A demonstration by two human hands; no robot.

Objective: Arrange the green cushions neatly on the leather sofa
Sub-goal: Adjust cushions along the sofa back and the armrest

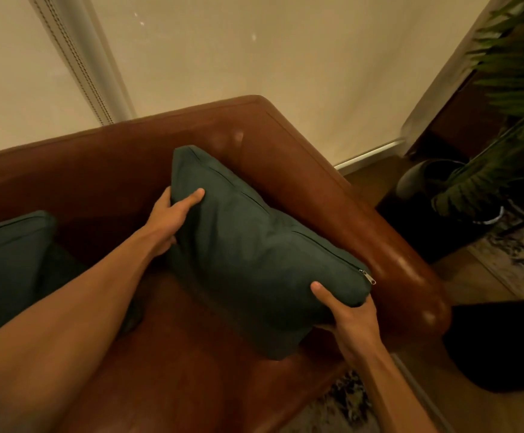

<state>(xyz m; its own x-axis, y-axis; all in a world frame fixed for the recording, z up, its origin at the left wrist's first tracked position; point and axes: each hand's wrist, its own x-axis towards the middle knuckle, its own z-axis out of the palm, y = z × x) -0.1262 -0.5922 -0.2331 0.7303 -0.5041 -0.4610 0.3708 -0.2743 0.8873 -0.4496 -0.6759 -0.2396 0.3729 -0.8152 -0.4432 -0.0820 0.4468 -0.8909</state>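
Observation:
A dark green cushion [254, 248] leans against the right armrest of the brown leather sofa [107, 160], its zipper edge turned up toward the armrest. My left hand [170, 217] grips its far left edge, thumb on the front face. My right hand [345, 314] holds its near corner just below the zipper pull. A second green cushion [7, 264] stands against the backrest at the left, partly behind my left forearm.
The rounded armrest [388, 245] runs along the right of the seat. Beyond it stand a potted plant [510, 120] and a dark pot [426, 179] on the floor. A patterned rug [517, 264] lies at right. A pale blind [254, 51] hangs behind the sofa.

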